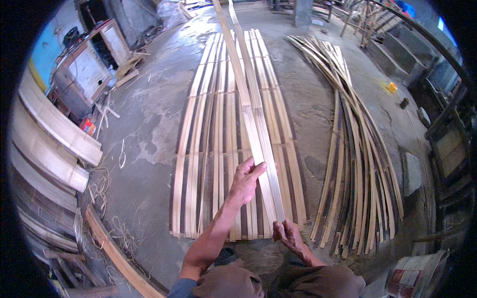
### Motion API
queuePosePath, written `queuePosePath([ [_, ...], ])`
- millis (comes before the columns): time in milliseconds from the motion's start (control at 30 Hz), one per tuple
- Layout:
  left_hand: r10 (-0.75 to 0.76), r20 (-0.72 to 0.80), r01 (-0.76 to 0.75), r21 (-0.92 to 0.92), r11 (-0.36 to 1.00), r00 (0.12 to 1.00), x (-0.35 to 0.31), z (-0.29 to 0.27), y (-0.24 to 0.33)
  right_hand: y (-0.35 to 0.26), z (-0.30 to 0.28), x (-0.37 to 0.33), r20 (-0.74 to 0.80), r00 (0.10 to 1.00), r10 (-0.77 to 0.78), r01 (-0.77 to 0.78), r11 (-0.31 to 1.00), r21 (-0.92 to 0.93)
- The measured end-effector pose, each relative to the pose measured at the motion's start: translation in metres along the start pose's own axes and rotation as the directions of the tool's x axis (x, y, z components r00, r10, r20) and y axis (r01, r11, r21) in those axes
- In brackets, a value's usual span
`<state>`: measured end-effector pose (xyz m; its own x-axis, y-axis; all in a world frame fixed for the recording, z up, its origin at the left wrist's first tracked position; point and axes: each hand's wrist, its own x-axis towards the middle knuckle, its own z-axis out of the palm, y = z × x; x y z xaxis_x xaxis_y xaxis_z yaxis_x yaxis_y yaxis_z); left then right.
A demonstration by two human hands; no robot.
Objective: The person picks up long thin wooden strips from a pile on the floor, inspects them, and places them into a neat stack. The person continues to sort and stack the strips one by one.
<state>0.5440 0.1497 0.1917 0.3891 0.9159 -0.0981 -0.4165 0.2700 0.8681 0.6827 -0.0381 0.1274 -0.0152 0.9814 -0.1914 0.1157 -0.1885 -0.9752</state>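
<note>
Head-worn fisheye view, looking down and forward
Close above brown cloth-covered knees (pixel 229 283), it faces along two long, pale wooden strips (pixel 255 140).

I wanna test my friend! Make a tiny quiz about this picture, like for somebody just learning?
1. True or false: the left hand holds the long strips farther from the person's body than the right hand does.

2. Where is the loose pile compared with the flat row on the floor?
A) left of it
B) right of it
C) on top of it

3. Fill in: at the far end of the pile, some pieces ____ over others.

Key: 1. True. 2. B. 3. Cross.
</note>
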Motion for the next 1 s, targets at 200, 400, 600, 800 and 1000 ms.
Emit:
queuePosePath([
  [200, -0.065, 0.117, 0.075, -0.086, 0.993, 0.991, 0.04, 0.028, -0.028, 0.024, -0.029, 0.003, -0.182, 0.978, -0.102, 0.09, 0.993, -0.071],
  [400, -0.169, 0.123, 0.178, -0.065, 0.982, 0.978, 0.069, 0.046, -0.085, 0.055, -0.054, -0.004, -0.281, 0.959, 0.025, -0.034, 0.999, -0.029],
  [600, -0.441, 0.107, 0.44, 0.028, 0.897, 0.891, 0.085, 0.022, -0.156, 0.049, -0.068, -0.002, -0.361, 0.932, 0.027, -0.069, 0.992, -0.105],
  [800, -0.626, 0.136, 0.53, 0.413, 0.74, 0.768, 0.036, 0.019, -0.182, 0.134, -0.159, 0.017, -0.32, 0.937, 0.143, -0.153, 0.988, -0.005],
  [1000, -0.626, 0.056, 0.567, 0.366, 0.737, 0.778, -0.029, -0.014, -0.181, 0.126, -0.192, 0.039, -0.291, 0.936, 0.197, -0.209, 0.978, -0.012],
])
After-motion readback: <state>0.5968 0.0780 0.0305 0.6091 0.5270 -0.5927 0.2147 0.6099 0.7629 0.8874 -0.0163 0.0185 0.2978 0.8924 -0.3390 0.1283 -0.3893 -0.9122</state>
